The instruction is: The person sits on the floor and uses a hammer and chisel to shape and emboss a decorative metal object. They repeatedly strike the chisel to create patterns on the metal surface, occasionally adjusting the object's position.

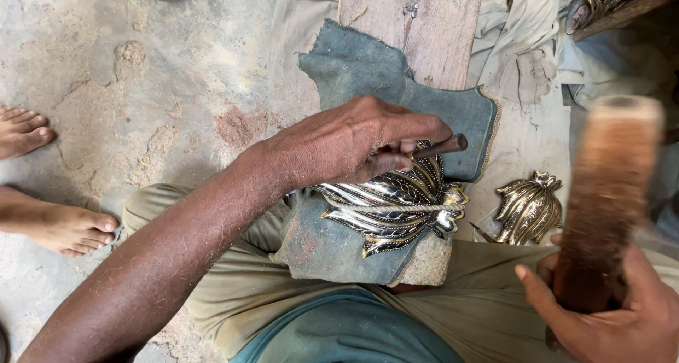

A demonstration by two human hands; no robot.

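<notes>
My left hand (353, 140) grips a dark metal punch (442, 147) and rests its tip end over a shiny leaf-shaped metal piece (389, 207) with ribbed grooves. That piece lies on a blue-grey cloth (339, 66) spread over a wooden plank (424, 16) across my lap. At the lower right my right hand (615, 313) holds a wooden mallet (608, 193) raised and blurred, apart from the punch.
A second leaf-shaped brass piece (530, 207) lies to the right on pale fabric (523, 45). Another person's bare feet (42, 186) stand on the sandy concrete floor (141, 66) at the left. More metal pieces (594, 6) sit at the top right.
</notes>
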